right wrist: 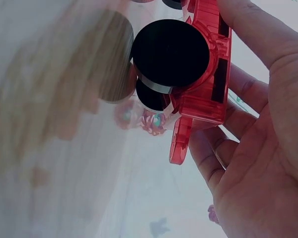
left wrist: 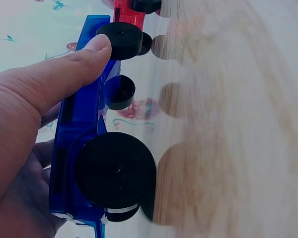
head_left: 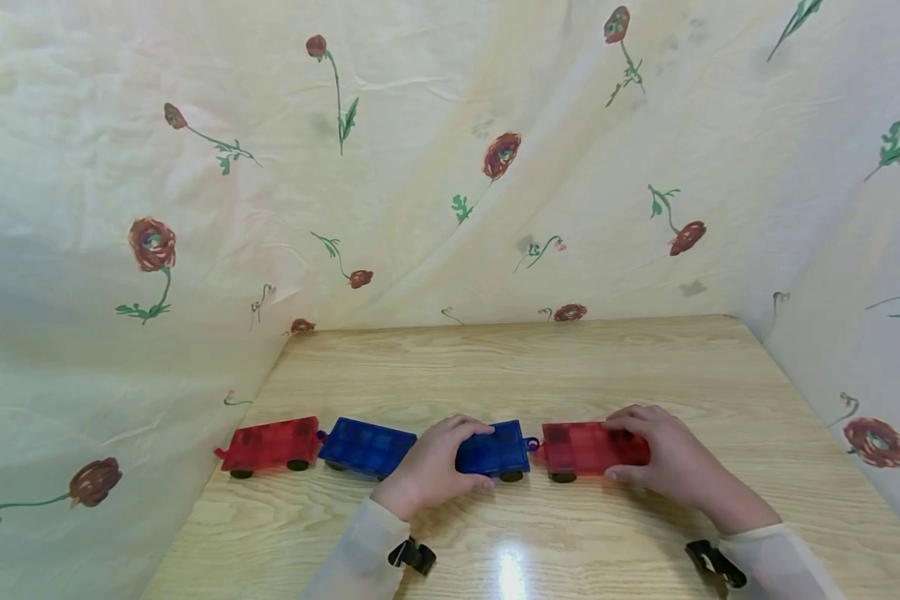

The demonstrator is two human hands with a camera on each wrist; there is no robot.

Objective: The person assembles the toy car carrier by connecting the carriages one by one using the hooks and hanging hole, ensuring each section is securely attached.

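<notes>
Toy train cars of see-through plastic with black wheels stand in a row in the head view. My left hand (head_left: 438,462) grips the right-hand blue car (head_left: 504,447) by its sides, thumb near a wheel (left wrist: 120,40) in the left wrist view. At the row's right end, my right hand (head_left: 663,454) holds the red car (head_left: 581,448) between thumb and fingers; its hook (right wrist: 180,144) shows in the right wrist view. The held cars' couplings meet, but whether they are hooked I cannot tell. My left hand hides the gap toward the other blue car (head_left: 367,443).
A second red car (head_left: 273,444) stands at the left end, its right end touching the blue car's loop. All sit on a light wood-grain table (head_left: 525,367). A flower-printed cloth (head_left: 420,167) rises behind the table and along both sides.
</notes>
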